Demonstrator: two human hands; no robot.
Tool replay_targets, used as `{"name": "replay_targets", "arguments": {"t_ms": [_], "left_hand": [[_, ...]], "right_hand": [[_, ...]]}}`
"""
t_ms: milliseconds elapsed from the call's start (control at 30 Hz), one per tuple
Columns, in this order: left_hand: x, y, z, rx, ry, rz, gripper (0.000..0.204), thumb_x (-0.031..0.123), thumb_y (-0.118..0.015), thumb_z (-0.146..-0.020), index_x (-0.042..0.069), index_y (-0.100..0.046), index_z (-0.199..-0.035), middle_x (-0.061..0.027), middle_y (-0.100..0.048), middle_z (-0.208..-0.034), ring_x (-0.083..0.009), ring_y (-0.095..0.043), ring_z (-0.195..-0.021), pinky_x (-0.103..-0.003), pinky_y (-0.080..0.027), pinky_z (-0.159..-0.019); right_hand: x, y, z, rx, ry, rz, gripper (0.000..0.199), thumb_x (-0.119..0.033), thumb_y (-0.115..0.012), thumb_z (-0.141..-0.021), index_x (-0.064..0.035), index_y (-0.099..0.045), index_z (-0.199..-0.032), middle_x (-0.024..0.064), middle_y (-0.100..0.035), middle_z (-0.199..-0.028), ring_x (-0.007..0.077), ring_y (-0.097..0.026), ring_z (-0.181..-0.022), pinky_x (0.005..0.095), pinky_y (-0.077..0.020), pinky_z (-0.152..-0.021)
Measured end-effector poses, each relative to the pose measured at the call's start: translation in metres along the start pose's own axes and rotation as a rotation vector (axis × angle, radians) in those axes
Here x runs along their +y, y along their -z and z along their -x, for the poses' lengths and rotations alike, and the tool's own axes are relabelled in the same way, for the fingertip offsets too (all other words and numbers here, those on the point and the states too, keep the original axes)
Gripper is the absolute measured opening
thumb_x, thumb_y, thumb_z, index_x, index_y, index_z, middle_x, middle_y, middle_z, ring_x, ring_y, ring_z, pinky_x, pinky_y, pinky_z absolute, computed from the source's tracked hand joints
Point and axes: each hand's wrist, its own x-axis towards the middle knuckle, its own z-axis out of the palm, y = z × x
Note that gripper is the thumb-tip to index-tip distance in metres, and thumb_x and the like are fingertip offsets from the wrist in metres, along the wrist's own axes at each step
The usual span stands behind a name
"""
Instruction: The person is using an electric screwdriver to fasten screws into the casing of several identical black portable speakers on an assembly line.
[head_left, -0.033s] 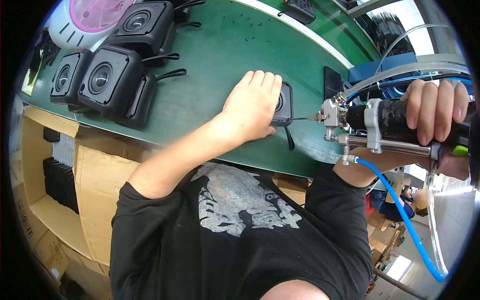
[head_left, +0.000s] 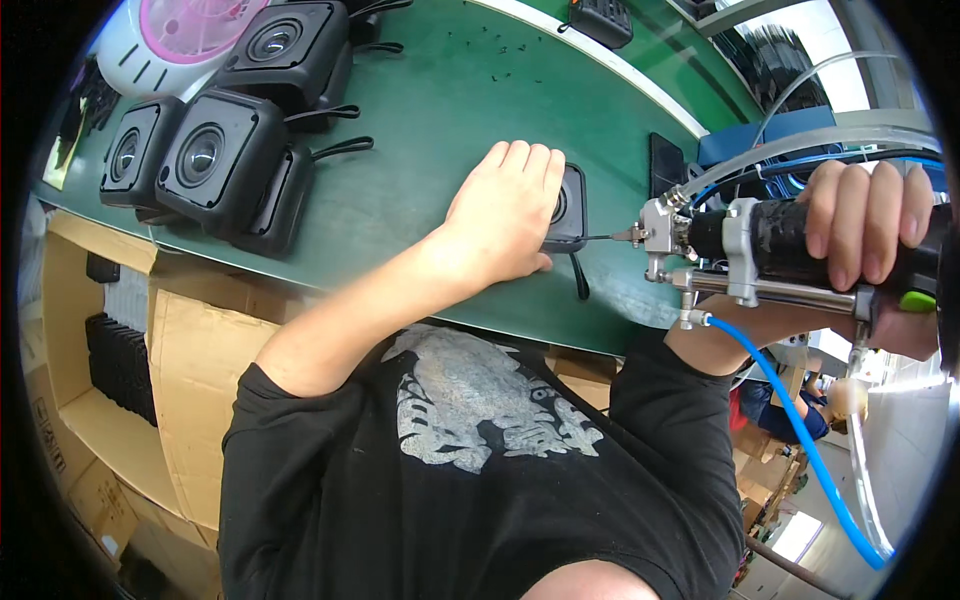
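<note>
My left hand (head_left: 505, 212) lies over a small square black speaker (head_left: 571, 205) on the green table, covering most of it and holding it. A short black strap (head_left: 580, 277) hangs from the speaker's near edge. My right hand (head_left: 868, 220) is wrapped round the thick black body of a powered screwdriver (head_left: 780, 237) with metal fittings and air hoses. The screwdriver lies sideways, its thin bit (head_left: 600, 237) pointing left at the speaker's near right corner. My left hand hides whatever lies beneath its palm.
Several black speakers (head_left: 205, 155) with straps are grouped at the left, beside a white and pink fan-like device (head_left: 185, 35). Tiny dark bits (head_left: 505, 50) lie scattered at the back. A black flat object (head_left: 665, 165) lies at the right. Cardboard boxes (head_left: 200, 370) stand below the table.
My right hand and the screwdriver's rear have shifted very slightly. My left hand and the speaker stay put.
</note>
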Motion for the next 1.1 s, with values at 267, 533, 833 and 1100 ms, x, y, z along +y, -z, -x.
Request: {"name": "replay_targets", "arguments": {"t_ms": [267,533,833,1100], "left_hand": [[0.001,0.002,-0.002,0.044,-0.002,0.014,0.089,0.053,-0.082,-0.06,-0.007,-0.05,-0.116,-0.0113,-0.052,-0.1,-0.0242,-0.05,-0.1,-0.034,-0.04,-0.094],[-0.011,-0.004,0.003,0.194,-0.045,0.397,0.112,0.057,-0.08,-0.064,-0.015,-0.033,-0.135,-0.0257,-0.047,-0.129,-0.0362,-0.043,-0.127,-0.041,-0.034,-0.109],[-0.049,0.004,0.033,-0.076,0.114,0.737,0.099,0.044,-0.082,-0.071,-0.005,-0.033,-0.141,-0.0258,-0.039,-0.144,-0.0363,-0.038,-0.136,-0.04,-0.033,-0.112],[-0.047,0.004,0.033,-0.065,0.124,0.728,0.094,0.043,-0.082,-0.07,-0.004,-0.037,-0.139,-0.0247,-0.045,-0.14,-0.0374,-0.043,-0.131,-0.04,-0.037,-0.109]], "right_hand": [[0.016,-0.018,0.036,0.309,-0.001,0.125,0.051,-0.048,-0.067,-0.084,-0.0068,-0.045,-0.105,0.0013,-0.051,-0.08,0.0129,-0.053,-0.064,0.0305,-0.0417,-0.063],[-0.014,-0.009,-0.043,0.076,0.091,-0.118,0.055,-0.053,-0.052,-0.09,-0.0028,-0.049,-0.112,0.0092,-0.055,-0.087,0.0211,-0.059,-0.074,0.0385,-0.0491,-0.069],[0.013,0.02,-0.03,0.141,0.209,-0.019,0.035,-0.03,-0.074,-0.078,-0.0118,-0.052,-0.099,0.0009,-0.053,-0.083,0.0122,-0.055,-0.077,0.0291,-0.036,-0.08],[0.032,0.014,-0.051,0.15,0.192,-0.026,0.05,-0.045,-0.067,-0.079,-0.0056,-0.05,-0.105,0.001,-0.052,-0.084,0.0132,-0.053,-0.07,0.0301,-0.0372,-0.072]]}}
